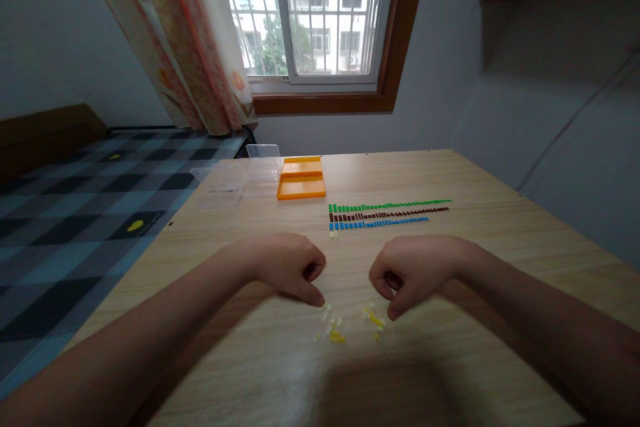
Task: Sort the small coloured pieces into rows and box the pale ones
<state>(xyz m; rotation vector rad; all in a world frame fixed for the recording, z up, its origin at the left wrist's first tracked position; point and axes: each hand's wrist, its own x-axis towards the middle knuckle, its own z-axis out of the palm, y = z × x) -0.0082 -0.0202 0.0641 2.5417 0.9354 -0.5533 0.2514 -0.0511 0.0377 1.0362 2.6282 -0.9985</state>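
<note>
My left hand [287, 265] rests on the wooden table [500, 227], fingers curled in, index tip pressed down beside several small yellow and white pieces [334, 328]. My right hand [413, 270] mirrors it, fingers curled, one fingertip touching the table next to more yellow pieces [374, 319]. Whether either hand pinches a piece is hidden. Beyond the hands lie three neat rows of tiny pieces: a green row [387, 205], a brown row [387, 214] and a blue row [377, 223].
An orange tray [301, 178] sits further back, with clear plastic lids or boxes [240, 177] to its left. A bed with a checked blue cover [75, 213] runs along the table's left edge. A window and curtain stand behind.
</note>
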